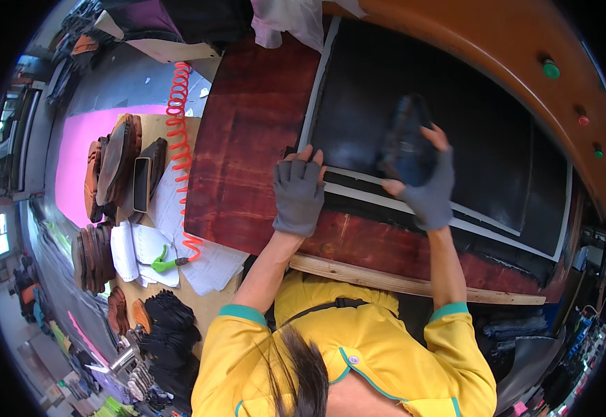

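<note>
Soles (pixel 113 163) stand in stacks at far left, beside a phone-shaped object (pixel 140 185), loose papers (pixel 209 267) and a green nozzle (pixel 171 265) on a red coiled hose (pixel 178 104). Adjacent is a dark red board (pixel 247 139). My left hand (pixel 298 198), in a grey fingerless glove, lies palm down at the near left corner of the black sheet (pixel 483 160); its fingers extend and close around nothing visible.

Rightward, my right hand (pixel 433 194) grips a dark tool (pixel 404 156) between thumb and fingers, over the sheet. Contact between tool and sheet: cannot tell.

Status: the sheet lies spread on the board and the tool is in hand. I see no opening in the sheet's exposed face, so I judge work there early, with most of that area left.

Tool appearance: elongated, black to dark blue, blurred; fine detail is unreadable. An orange-brown machine beam (pixel 483 48) with coloured buttons borders the far right.
</note>
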`<state>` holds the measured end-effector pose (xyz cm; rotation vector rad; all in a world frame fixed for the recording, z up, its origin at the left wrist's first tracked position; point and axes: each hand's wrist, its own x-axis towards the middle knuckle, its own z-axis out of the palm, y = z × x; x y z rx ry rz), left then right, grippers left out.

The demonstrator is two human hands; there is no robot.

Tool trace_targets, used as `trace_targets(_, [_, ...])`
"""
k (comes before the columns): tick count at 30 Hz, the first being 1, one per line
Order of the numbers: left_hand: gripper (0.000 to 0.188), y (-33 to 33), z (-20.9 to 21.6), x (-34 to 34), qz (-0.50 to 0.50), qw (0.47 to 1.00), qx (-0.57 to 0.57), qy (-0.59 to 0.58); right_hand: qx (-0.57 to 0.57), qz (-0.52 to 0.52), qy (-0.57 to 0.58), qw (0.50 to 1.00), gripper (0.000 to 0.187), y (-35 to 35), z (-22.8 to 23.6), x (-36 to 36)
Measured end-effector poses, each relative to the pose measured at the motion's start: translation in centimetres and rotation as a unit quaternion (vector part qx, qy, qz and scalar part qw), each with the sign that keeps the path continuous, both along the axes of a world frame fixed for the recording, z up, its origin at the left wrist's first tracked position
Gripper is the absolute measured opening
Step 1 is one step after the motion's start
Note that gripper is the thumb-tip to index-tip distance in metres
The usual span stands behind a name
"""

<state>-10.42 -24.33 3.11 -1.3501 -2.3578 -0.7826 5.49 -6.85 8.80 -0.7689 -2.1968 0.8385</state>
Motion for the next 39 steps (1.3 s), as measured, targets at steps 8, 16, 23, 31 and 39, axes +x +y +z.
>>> trace_targets(8, [0.031,-0.6,0.9,-0.1,-0.011,0.991,0.053,-0.120,0.055,0.040,-0.079,0.995,0.094,-2.4,0.0,-8.5])
trace_targets(16, [0.043,1.7,-0.6,2.3,0.037,0.993,0.079,-0.081,0.086,0.026,-0.095,0.991,0.084,-3.6,-2.9,-5.5])
trace_targets(23, [0.045,2.7,-1.8,2.3,0.060,0.991,0.087,-0.083,0.068,0.063,-0.039,0.995,0.078,-2.2,-3.6,-4.9])
trace_targets(31, [0.044,6.2,-2.2,0.3,0.065,0.989,0.124,-0.035,0.065,0.069,-0.035,0.995,0.079,1.0,-4.3,-6.4])
trace_targets(39, [0.043,11.9,-3.3,-3.1,0.069,0.985,0.156,0.019,0.060,0.061,-0.016,0.996,0.089,5.8,-3.9,-10.2])
